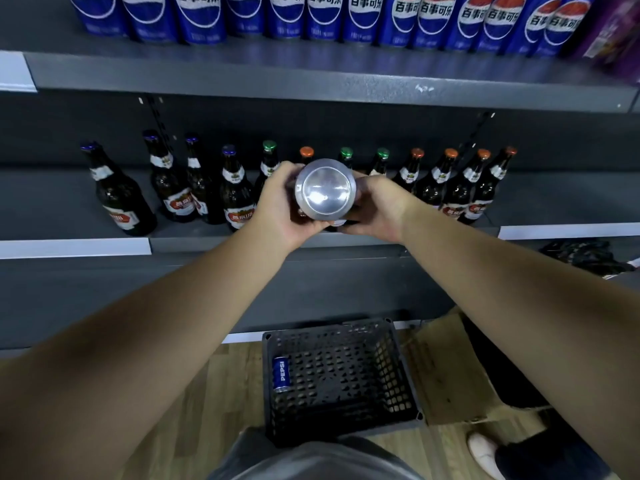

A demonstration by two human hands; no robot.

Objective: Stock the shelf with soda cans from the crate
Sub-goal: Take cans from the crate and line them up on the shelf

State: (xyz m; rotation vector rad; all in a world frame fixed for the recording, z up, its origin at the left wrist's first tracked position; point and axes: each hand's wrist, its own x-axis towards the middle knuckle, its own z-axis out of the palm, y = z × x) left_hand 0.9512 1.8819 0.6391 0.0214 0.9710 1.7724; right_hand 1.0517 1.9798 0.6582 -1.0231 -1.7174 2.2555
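Soda can is held in the air in front of the middle shelf, with its silver base turned toward the camera. It is grasped from both sides: the fingers of the left hand are curled round its left flank, and those of the right hand round its right flank. The can is not set down on any surface. A line of beer bottles stands just behind it.

Progress is judged as follows:

- The top shelf is occupied by a row of blue cans across nearly its whole visible width — most of the stocking appears to be done.
- The crate, placed on the floor near the person, is seen to hold one can only, laid on its side against the left wall.
- Two cans are therefore left to be placed — the held one and the one in the crate.

A free slot for them cannot be identified from this view.
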